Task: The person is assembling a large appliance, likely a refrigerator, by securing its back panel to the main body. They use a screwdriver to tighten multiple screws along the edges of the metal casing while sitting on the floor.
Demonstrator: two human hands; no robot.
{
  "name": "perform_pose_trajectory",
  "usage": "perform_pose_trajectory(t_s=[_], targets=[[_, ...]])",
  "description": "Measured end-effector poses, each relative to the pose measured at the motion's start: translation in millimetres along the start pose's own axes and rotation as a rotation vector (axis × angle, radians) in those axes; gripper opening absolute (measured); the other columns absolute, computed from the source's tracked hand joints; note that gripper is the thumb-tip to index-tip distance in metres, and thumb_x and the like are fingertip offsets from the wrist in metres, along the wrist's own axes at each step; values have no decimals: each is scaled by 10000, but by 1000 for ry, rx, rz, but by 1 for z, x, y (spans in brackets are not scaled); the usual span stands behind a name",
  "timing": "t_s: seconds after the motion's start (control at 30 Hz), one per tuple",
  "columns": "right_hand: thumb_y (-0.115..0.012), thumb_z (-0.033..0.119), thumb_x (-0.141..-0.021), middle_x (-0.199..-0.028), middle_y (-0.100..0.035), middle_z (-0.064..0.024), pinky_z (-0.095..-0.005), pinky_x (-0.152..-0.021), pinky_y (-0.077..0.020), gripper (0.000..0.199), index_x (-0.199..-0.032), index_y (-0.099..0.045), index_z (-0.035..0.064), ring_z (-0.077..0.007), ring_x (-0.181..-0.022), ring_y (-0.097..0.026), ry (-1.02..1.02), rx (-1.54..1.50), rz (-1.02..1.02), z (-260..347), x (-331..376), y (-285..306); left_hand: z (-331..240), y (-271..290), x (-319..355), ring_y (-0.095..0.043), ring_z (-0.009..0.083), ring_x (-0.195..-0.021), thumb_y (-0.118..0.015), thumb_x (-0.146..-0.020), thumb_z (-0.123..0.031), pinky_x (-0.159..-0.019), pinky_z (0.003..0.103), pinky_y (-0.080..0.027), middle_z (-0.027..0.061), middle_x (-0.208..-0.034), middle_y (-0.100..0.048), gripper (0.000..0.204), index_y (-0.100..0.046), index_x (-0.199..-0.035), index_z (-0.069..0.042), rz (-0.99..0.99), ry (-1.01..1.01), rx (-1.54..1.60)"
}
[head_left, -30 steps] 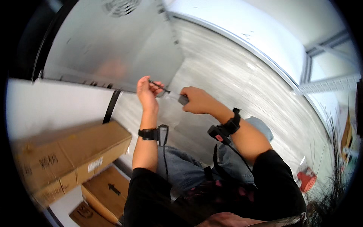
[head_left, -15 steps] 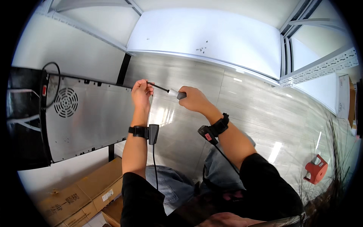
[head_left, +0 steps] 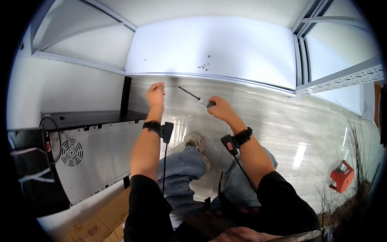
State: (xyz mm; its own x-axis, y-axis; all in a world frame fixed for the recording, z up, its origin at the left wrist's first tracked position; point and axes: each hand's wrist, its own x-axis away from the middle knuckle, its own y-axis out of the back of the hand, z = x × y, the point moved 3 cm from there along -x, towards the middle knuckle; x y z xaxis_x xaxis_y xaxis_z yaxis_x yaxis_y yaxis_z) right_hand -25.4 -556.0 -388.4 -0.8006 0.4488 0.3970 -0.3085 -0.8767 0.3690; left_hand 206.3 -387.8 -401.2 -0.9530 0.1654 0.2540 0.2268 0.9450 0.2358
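My right hand (head_left: 220, 109) is closed round the grey handle of a screwdriver (head_left: 189, 93). Its dark shaft points up and left, towards my left hand, with a gap between tip and fingers. My left hand (head_left: 156, 96) is raised above the floor with its fingers curled together. Whatever it may hold is too small or hidden to see. Several small screws (head_left: 203, 67) lie on the white shelf (head_left: 173, 48) beyond my hands. To my left stands a computer case (head_left: 100, 151) with a bare metal side panel and a round vent grille.
A cable (head_left: 59, 139) loops over the case's left end. Below the case sits a cardboard box (head_left: 98, 224). A red plastic stool-like object (head_left: 342, 176) stands on the floor at the right, beside dry plant stems. Metal shelf uprights (head_left: 300, 60) frame the white shelf.
The screwdriver's tip has come away from my left fingers, and my right hand has moved right. The view has shifted, so the case sits lower and a shoe now shows.
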Motion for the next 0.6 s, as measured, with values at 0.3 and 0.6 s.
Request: perform_pose_trajectory(t_s=[0.3,0.6], targets=[[-588,120,-667,-832,-629,-170,-377,-681,-460,266,-908,-626,14,-327,-770,-602,-174,97,-216,-26,46,74,54,-152,-62,-649,201,-753,-622,-794,-137,-710,311,-508,78,-822,-692,141,-706,-884,-68,85,-252,-368],[-568,73,-648,-748,-598,-159,-346,-626,-443,262,-894,-604,-10,-275,-676,-577,-243,15,-327,-27,87,102,69,-180,-81,-647,245,-808,-623,-818,-130,-759,342,-508,94,-878,-687,187,-688,-984,-73,170,-335,-528]])
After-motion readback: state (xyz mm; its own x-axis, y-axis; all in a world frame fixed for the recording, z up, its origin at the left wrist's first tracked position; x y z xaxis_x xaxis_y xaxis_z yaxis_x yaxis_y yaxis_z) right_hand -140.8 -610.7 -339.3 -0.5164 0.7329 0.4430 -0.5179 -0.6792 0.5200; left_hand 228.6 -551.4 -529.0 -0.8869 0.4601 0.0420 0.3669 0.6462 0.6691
